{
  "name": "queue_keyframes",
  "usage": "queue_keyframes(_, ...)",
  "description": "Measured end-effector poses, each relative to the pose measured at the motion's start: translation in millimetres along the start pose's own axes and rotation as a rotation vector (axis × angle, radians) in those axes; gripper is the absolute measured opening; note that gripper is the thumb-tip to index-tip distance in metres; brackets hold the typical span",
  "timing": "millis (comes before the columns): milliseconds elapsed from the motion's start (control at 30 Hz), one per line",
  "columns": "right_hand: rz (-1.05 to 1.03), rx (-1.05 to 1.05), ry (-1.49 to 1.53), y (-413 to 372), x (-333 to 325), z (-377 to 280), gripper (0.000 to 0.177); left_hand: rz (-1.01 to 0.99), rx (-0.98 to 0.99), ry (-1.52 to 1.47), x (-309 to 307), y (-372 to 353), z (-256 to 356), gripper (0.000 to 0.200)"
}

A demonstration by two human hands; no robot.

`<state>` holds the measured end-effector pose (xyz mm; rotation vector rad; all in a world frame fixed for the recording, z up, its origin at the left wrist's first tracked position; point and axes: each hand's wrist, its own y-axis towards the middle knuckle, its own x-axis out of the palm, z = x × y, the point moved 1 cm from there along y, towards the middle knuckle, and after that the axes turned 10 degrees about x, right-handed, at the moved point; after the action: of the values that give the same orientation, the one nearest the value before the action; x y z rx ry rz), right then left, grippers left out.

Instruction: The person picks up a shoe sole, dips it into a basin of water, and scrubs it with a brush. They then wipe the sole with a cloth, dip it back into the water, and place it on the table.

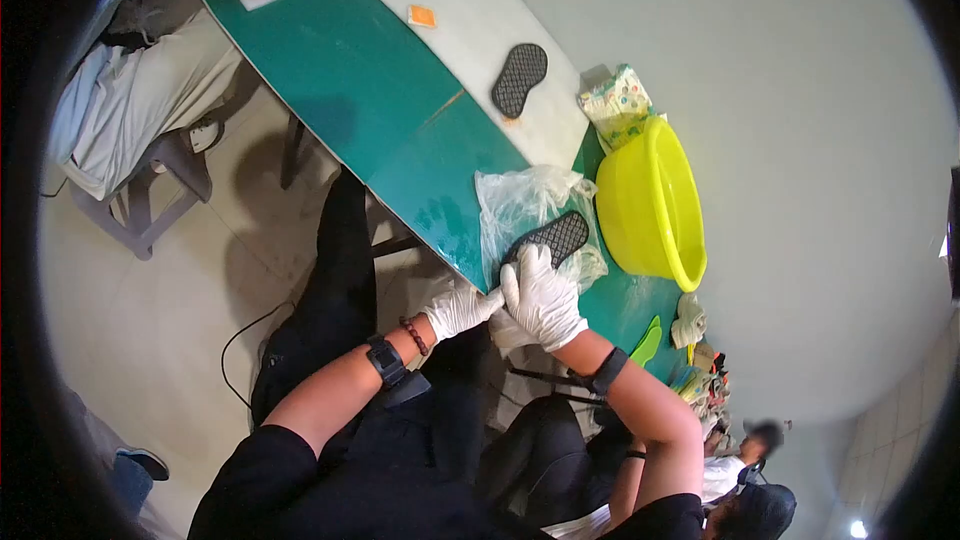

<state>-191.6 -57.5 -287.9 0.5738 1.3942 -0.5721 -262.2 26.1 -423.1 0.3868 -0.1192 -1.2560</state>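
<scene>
A dark shoe sole (558, 234) with a crosshatched pattern lies over a clear plastic bag (505, 202) at the edge of the green table (420, 165). My right hand (541, 298), in a white glove, is closed on the near end of this sole, its fingers on top. Beside it, my left hand (462, 311), also gloved in white, reaches to the same end at the table edge; its fingertips meet my right hand, and what they hold is hidden. A second dark sole (519, 80) rests on the white board (450, 0), away from both hands.
A yellow basin (655, 205) stands right of the bag, near a printed packet (617, 105). An orange square (422, 16) is on the board. Farther down the table are a green tool (648, 342) and rolled cloth (689, 320). Other people sit at left and lower right.
</scene>
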Motion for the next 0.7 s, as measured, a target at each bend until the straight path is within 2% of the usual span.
queue_keyframes(33, -0.016, 0.040, -0.010, 1, 1, 0, 0.031, -0.003, 0.003, 0.004, 3, -1, -3, 0.048)
queue_keyframes(167, 0.030, -0.093, -0.015, 3, -8, -1, 0.032, -0.047, 0.015, -0.001, 6, -1, -11, 0.045)
queue_keyframes(200, -0.015, 0.029, 0.000, 3, 1, 5, 0.033, -0.045, 0.039, 0.014, 10, -1, -17, 0.045)
queue_keyframes(267, 0.002, -0.022, 0.017, 4, 5, 12, 0.034, -0.035, 0.079, 0.045, 17, -2, -28, 0.046)
queue_keyframes(367, -0.008, -0.075, 0.037, 8, 3, 15, 0.033, 0.100, 0.186, 0.195, 26, -8, -33, 0.042)
queue_keyframes(467, -0.050, -0.078, 0.039, 13, 8, 24, 0.030, 0.154, 0.175, 0.016, 24, -6, -28, 0.046)
queue_keyframes(500, -0.019, -0.138, -0.026, 17, 11, 31, 0.027, 0.134, 0.152, -0.021, 22, -5, -23, 0.047)
queue_keyframes(567, 0.007, -0.045, 0.064, 33, 10, 47, 0.025, 0.105, 0.110, -0.081, 16, -2, -15, 0.050)
queue_keyframes(633, 0.021, 0.110, -0.009, 57, 15, 80, 0.025, 0.127, 0.254, 0.092, 17, -3, -18, 0.046)
queue_keyframes(700, 0.048, 0.108, -0.136, 75, 24, 108, 0.032, 0.148, 0.399, 0.208, 20, -8, -23, 0.052)
